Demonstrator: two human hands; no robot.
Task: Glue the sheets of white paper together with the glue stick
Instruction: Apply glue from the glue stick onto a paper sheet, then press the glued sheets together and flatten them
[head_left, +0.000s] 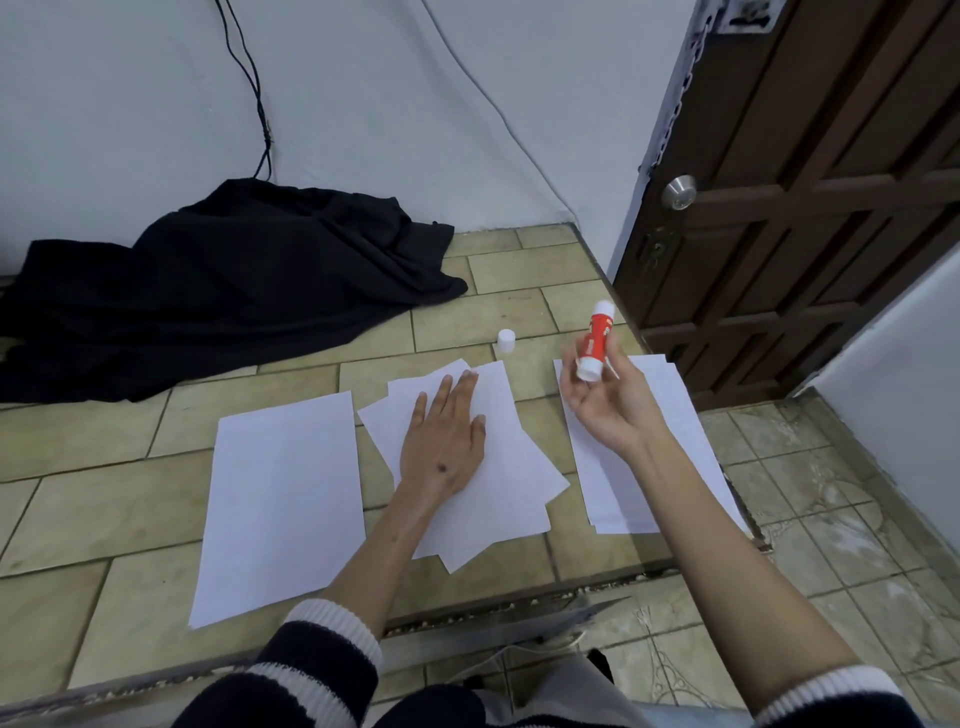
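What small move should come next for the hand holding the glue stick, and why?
Probably lower the red and white glue stick onto the middle stack of white paper sheets. Its small white cap already sits off on the tiled table, the right hand holds the stick in the air above the sheets, and the left hand lies flat on that stack, steadying it.

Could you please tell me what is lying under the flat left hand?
The left hand rests flat on the middle pile of white paper sheets, several fanned unevenly on the tan tiled tabletop. Any glue between them is covered.
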